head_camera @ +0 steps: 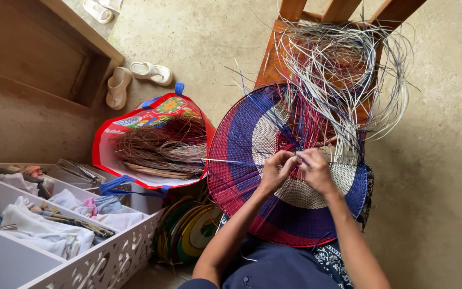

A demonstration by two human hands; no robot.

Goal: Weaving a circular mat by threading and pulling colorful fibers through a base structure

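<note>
The round woven fan-shaped mat point(290, 176), plaited in blue, magenta and cream bands of thin strips, lies across the person's lap, its far edge leaning toward a wooden chair point(295, 21). From the unwoven part a tangle of loose cream, blue and red strands point(343, 69) fans out over the chair's seat.

Both hands meet near the middle of the mat, where the weave ends. The left hand point(275, 170) is curled, its fingers pinched on a few strands at the working edge. The right hand point(315, 170) is also closed, touching the left, gripping strands there; exactly which strands each hand holds cannot be told.

To the left on the concrete floor point(445, 187) stands a red printed shopping bag with blue handles point(151, 115), open and filled with brown dried fibres point(161, 147). Beside the person's left knee a stack of finished woven discs in green and yellow point(188, 230) stands on edge. Against it is a white cut-out patterned shelf unit point(81, 257) holding folded cloth. Pale sandals point(135, 77) lie near a wooden step.
</note>
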